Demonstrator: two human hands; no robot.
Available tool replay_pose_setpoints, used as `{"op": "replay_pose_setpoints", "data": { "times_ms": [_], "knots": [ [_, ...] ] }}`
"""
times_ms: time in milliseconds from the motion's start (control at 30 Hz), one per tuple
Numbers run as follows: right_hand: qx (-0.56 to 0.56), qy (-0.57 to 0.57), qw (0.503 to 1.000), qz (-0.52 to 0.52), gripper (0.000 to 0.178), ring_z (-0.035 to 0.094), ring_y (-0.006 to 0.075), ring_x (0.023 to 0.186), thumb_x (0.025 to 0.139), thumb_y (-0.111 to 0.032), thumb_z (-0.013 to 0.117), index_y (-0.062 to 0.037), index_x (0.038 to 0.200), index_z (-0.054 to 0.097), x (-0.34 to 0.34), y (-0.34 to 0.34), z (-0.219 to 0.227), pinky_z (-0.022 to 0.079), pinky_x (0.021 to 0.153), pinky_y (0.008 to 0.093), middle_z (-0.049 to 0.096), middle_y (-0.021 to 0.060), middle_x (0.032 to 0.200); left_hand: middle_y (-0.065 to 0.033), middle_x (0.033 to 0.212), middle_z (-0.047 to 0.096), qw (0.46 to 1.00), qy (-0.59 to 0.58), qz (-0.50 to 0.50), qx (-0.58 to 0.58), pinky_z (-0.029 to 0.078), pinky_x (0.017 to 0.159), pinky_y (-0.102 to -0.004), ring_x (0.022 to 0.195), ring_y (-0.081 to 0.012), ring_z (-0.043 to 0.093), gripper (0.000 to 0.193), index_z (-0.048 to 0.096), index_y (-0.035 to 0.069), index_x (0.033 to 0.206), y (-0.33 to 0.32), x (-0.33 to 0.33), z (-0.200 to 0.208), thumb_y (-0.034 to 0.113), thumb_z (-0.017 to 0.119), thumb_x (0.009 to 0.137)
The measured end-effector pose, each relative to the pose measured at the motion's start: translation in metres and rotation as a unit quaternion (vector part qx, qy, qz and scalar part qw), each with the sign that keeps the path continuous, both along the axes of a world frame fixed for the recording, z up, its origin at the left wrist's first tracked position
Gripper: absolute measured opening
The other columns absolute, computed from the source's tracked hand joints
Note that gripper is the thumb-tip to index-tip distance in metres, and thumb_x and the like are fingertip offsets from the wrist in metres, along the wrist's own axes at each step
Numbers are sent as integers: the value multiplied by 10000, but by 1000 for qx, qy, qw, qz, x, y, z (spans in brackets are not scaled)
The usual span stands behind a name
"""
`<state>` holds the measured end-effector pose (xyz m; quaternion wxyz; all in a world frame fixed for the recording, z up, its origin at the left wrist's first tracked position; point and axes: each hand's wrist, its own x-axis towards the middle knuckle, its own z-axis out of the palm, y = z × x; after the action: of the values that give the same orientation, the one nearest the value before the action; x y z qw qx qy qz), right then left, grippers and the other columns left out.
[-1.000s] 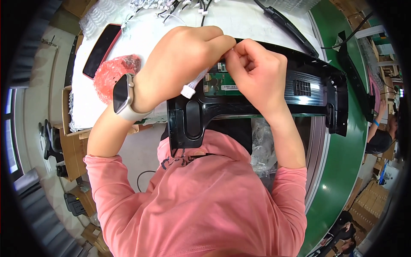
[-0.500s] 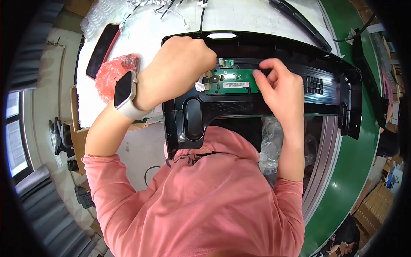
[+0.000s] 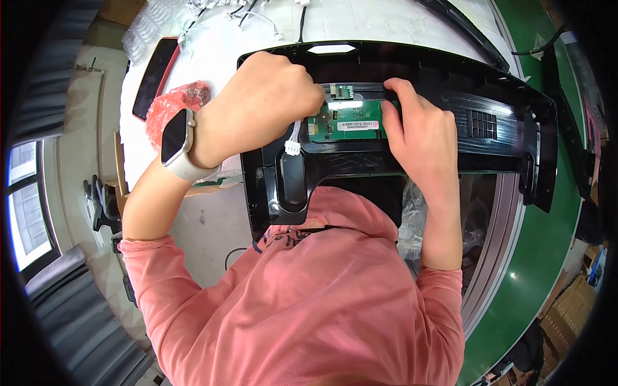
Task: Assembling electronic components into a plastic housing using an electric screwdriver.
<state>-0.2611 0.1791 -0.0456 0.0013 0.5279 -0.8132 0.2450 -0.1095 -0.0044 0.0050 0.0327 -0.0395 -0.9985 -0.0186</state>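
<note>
A long black plastic housing [image 3: 360, 157] lies across the near part of the white table. Set into it is a green circuit board [image 3: 367, 112] with a white label, and a smaller green board [image 3: 341, 91] sits just beyond. My left hand [image 3: 273, 106], wearing a watch, is closed over the board's left end; its fingertips are hidden. Below it hangs a cable with a white plug [image 3: 293, 148]. At the board's right end is my right hand [image 3: 421, 122], its thumb by the board's edge and its forefinger reaching to the housing, thumb and finger apart.
To the left lie a pink bubble-wrapped bundle [image 3: 177, 106] and a red-edged dark phone [image 3: 156, 74]. Loose cables with white plugs [image 3: 257, 19] and clear plastic trays [image 3: 158, 22] are at the far side. A long black part [image 3: 467, 32] rests at the far right, beside a green surface [image 3: 537, 238].
The white plug now hangs lower, over the housing's oval part. My right hand has moved its thumb and forefinger against the board's right end; the left hand stays nearly in place.
</note>
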Motion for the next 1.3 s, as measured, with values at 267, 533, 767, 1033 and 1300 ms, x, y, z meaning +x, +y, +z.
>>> {"op": "replay_pose_setpoints", "data": {
  "times_ms": [267,533,767,1033,1300],
  "knots": [
    [-4,-23,999,30,183,660,348,660,900,-90,614,-53,1079,610,-2,1,0,504,565,420,683,156,814,-91,668,619,999,-15,4,37,462,536,-389,656,-312,637,158,588,20,712,-6,1,-1,7,715,619],
    [3,-7,1000,30,183,661,347,665,905,-94,612,-49,1082,609,-1,2,0,512,572,420,686,153,824,-95,649,602,999,-31,-29,13,463,542,-392,642,-314,626,187,586,16,729,-8,-5,-2,54,724,608],
    [55,48,997,30,181,653,360,662,902,-90,612,-36,1075,609,3,-4,1,504,572,424,676,160,795,-117,634,612,995,56,-49,66,514,578,-382,655,-309,649,98,628,15,711,-3,-9,-3,15,682,630],
    [-82,-119,989,34,128,561,239,504,879,-75,648,-17,986,686,-7,5,10,466,519,333,588,99,647,-103,696,680,929,-14,47,367,519,577,-269,624,-169,690,78,674,-37,826,-14,2,21,-36,692,750],
    [-232,234,912,243,208,512,179,505,776,-35,697,-17,983,704,35,-23,52,422,468,249,530,41,705,-123,714,701,880,-67,120,454,526,582,-260,568,-149,682,81,690,-52,833,-13,-5,26,-15,727,772]
  ]
}}
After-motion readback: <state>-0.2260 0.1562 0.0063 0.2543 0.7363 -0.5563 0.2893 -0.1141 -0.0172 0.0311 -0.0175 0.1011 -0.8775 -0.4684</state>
